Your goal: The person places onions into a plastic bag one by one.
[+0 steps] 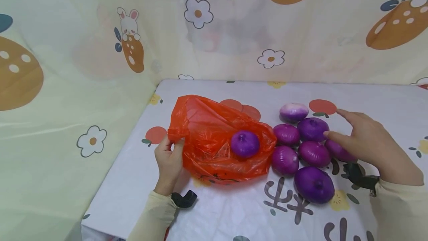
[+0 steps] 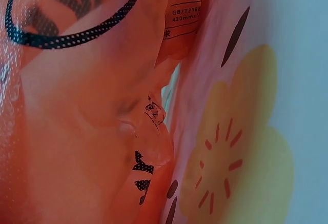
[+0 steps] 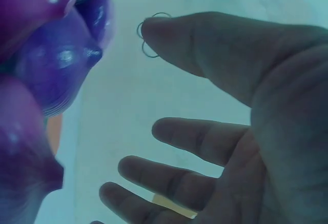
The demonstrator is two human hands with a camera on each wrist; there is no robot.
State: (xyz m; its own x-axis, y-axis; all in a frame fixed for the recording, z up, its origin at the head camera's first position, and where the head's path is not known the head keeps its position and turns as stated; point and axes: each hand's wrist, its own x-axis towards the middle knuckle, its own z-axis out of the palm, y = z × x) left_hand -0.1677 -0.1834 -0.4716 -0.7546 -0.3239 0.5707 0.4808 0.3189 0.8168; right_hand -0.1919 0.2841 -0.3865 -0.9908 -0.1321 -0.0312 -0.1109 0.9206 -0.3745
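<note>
While the left hand (image 1: 169, 163) pinches the left end of a red plastic bag (image 1: 208, 142) between thumb and fingers, the right hand (image 1: 367, 140) hangs beside some loose onions (image 1: 314, 154), holding nothing, thumb and fingers apart. Bag lies crumpled on the patterned tablecloth (image 1: 220, 213), left of the onion group; black print on it in the left wrist view. One purple onion (image 1: 245, 144) rests at the bag's right part; whether inside the plastic or on top, cannot tell. Loose ones number seven, bunched just right of the bag; rearmost is paler, nearest is dark purple. In the right wrist view the thumb tip sits clear of them. Pale sleeves (image 1: 152, 217) on both arms, a black piece (image 1: 184, 199) at the left wrist. Behind the table, a printed sheet (image 1: 230, 44) with flowers and a rabbit
</note>
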